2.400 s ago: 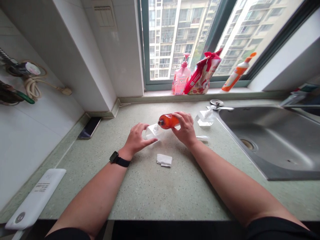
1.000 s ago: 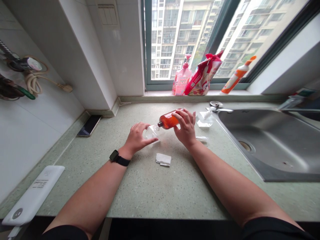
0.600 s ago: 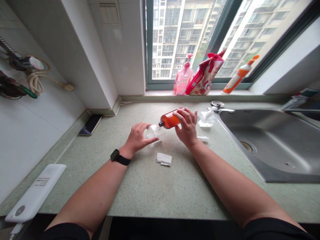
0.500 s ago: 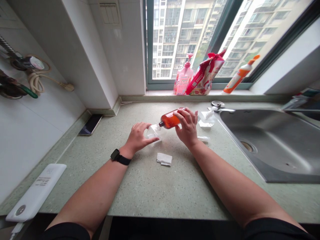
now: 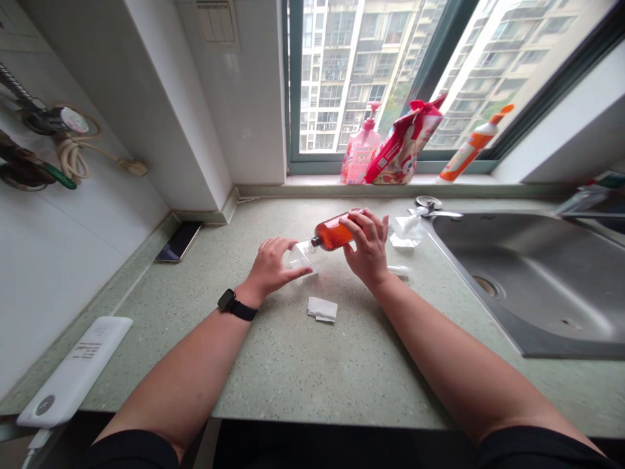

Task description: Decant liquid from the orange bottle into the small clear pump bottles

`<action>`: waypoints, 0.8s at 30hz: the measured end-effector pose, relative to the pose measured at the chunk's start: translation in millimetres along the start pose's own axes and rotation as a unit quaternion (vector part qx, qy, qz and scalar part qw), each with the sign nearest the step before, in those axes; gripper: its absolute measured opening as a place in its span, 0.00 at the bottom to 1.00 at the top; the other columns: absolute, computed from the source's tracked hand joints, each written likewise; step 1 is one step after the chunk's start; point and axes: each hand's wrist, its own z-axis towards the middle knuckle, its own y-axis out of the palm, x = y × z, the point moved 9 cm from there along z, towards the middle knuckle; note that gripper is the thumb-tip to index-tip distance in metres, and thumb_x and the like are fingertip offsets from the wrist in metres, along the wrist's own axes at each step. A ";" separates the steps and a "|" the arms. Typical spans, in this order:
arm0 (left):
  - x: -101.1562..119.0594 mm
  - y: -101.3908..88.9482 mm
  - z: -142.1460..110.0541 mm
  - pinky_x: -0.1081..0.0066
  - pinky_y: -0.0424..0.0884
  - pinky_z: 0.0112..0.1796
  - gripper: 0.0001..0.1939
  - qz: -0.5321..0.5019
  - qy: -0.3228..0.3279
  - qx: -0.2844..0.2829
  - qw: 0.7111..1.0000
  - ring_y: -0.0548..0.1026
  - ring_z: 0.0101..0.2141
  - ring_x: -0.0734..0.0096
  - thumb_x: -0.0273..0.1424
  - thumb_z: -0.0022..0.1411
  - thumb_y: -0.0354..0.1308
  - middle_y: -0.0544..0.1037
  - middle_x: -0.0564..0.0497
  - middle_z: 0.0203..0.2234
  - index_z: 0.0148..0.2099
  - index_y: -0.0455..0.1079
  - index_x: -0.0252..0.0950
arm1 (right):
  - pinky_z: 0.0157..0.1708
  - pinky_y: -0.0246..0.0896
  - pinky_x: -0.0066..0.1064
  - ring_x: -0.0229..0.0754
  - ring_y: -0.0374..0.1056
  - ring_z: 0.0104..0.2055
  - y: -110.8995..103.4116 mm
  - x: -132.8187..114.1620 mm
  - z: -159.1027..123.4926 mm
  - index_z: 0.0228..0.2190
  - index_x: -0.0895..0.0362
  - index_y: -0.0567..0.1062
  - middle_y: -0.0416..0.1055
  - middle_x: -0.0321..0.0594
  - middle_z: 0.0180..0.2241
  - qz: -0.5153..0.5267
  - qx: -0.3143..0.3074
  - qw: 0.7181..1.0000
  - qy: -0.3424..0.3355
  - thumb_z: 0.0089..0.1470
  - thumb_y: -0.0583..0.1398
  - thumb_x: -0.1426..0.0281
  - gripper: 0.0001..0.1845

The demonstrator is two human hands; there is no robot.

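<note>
Well, half-curled hands (image 5: 366, 251) (image 5: 269, 267) grip — right, glossy amber bottle (image 5: 333, 233) (tilted); left, clear bottle (image 5: 303, 258).

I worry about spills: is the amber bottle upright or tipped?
Tipped: the amber bottle slants in the right hand, neck down at the clear bottle.

A pink pump bottle (image 5: 360, 155), red plastic pouch (image 5: 406, 144) and orange-and-white squeeze bottle (image 5: 469, 151) line the windowsill (image 5: 312, 179) beside the steel sink (image 5: 541, 280).

Mid-counter (image 5: 273, 365), here's the bottle (image 5: 333, 234), tilted, its mouth right at the container's (image 5: 306, 256) neck, with the paper (image 5: 323, 309) lying before them! Out left, the phone (image 5: 179, 241), the device (image 5: 75, 371) in front of it; over right, the sink (image 5: 547, 277); behind, on the sill (image 5: 312, 178), the pump (image 5: 360, 155), bag (image 5: 407, 144) and tube (image 5: 469, 154).
</note>
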 end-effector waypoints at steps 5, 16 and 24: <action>0.0 0.4 0.1 0.51 0.71 0.54 0.34 -0.002 0.007 0.002 1.000 0.79 0.48 0.51 0.59 0.60 0.71 0.82 0.45 0.46 0.55 0.73 0.38 | 0.76 0.37 0.73 0.61 0.57 0.74 -0.2 -1.7 -0.5 0.63 0.42 0.72 0.71 0.43 0.63 -0.034 0.018 0.999 -0.013 0.57 0.60 0.79 0.35; 0.2 0.3 -0.5 0.51 0.72 0.54 0.34 0.006 0.008 0.004 1.000 0.79 0.47 0.52 0.59 0.61 0.70 0.82 0.45 0.45 0.56 0.74 0.38 | 0.76 0.37 0.70 0.60 0.57 0.73 -1.3 -3.3 -2.0 0.64 0.43 0.70 0.70 0.44 0.64 -0.043 0.034 0.998 -0.029 0.56 0.60 0.80 0.38; -0.3 1.1 -0.3 0.50 0.71 0.54 0.34 0.005 0.007 0.002 1.000 0.79 0.47 0.51 0.59 0.60 0.71 0.82 0.45 0.45 0.55 0.74 0.38 | 0.75 0.38 0.72 0.60 0.58 0.73 -0.3 -2.3 -1.7 0.65 0.42 0.69 0.70 0.43 0.64 -0.043 0.032 0.998 -0.029 0.56 0.59 0.80 0.39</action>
